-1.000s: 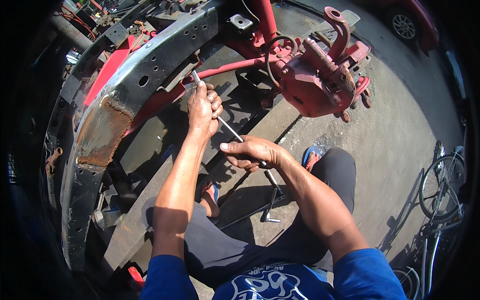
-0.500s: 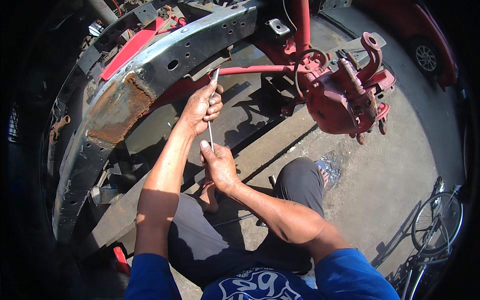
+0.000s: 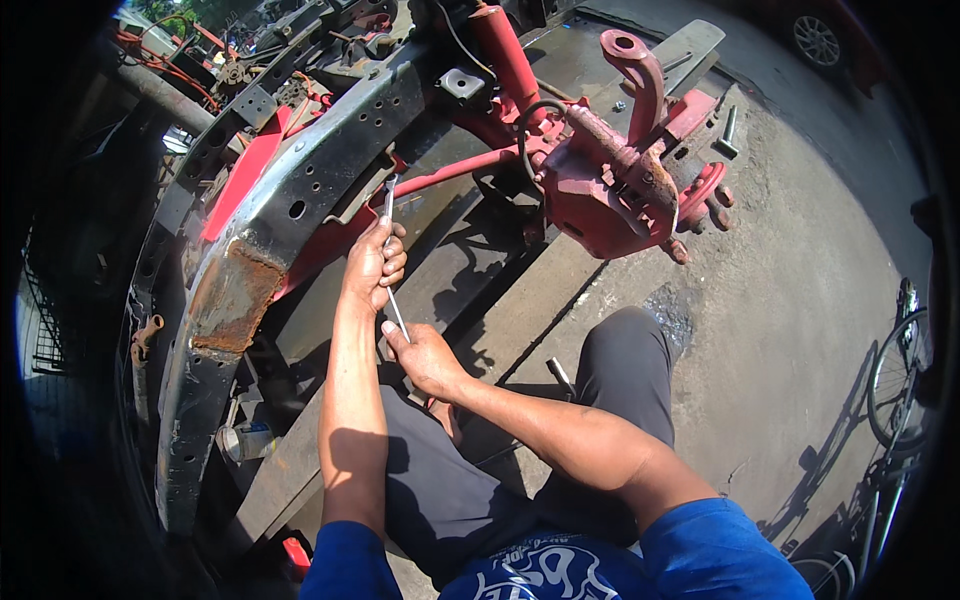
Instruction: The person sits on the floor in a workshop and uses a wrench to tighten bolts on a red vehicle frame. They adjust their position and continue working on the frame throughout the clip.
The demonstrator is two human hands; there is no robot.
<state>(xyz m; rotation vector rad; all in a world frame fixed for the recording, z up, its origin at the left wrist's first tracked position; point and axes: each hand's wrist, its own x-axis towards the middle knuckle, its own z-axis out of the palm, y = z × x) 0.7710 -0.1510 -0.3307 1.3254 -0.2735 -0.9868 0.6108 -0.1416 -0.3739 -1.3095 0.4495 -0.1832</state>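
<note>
A long, slim silver wrench [image 3: 398,312] runs up from my lap, its upper end against the near end of a red rod [image 3: 455,172] beside the black frame rail [image 3: 340,160]. My left hand [image 3: 374,264] is closed around the upper part of its shank. Lower down, my right hand [image 3: 424,360] grips the other end, thumb laid along the shank, and covers that end. The joint at the wrench's upper end is too small to make out clearly.
A red axle knuckle [image 3: 615,205] hangs at the rod's far end, below a red shock absorber [image 3: 505,60]. Rusty plate [image 3: 237,300] covers part of the rail. A loose bolt [image 3: 728,130] lies on the ground. At right stands a bicycle [image 3: 890,400]; a car wheel [image 3: 818,40] shows behind.
My view has turned, so the frame and red parts sit farther left and look tilted. Both hands keep their grip on the wrench, its upper end still at the rod.
</note>
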